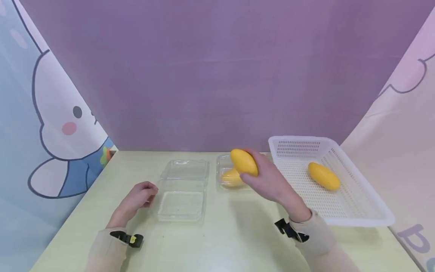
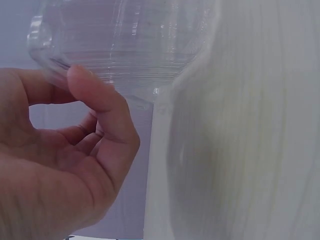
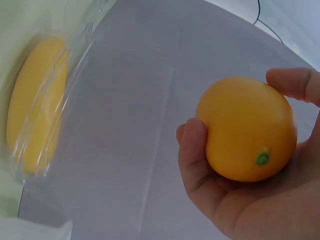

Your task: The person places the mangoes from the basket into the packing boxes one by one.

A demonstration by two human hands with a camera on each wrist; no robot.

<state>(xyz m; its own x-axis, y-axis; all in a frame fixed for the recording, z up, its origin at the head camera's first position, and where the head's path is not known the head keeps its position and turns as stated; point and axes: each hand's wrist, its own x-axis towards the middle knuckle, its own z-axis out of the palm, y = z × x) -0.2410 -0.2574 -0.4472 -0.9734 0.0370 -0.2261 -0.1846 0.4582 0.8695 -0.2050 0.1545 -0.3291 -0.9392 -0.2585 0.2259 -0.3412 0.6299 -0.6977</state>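
My right hand (image 1: 266, 179) holds a yellow mango (image 1: 244, 162) raised above the table, fingers and thumb curled round it. In the right wrist view, the green stem spot of the held mango (image 3: 247, 130) faces the camera. Below and behind it, another mango (image 1: 232, 177) lies in a clear plastic box (image 1: 222, 162), partly hidden by my right hand and the held fruit. My left hand (image 1: 137, 198) hangs loosely curled at the left side of a second clear clamshell box (image 1: 181, 206), which stands with its lid spread back. The left fingertips overlap the plastic edge (image 2: 125, 75) in the left wrist view.
A white perforated basket (image 1: 360, 181) stands on the right, with one mango (image 1: 324, 176) inside. A purple backdrop (image 1: 204, 75) rises behind the pale table (image 1: 217, 241). Printed cloth (image 1: 68, 151) hangs at the left.
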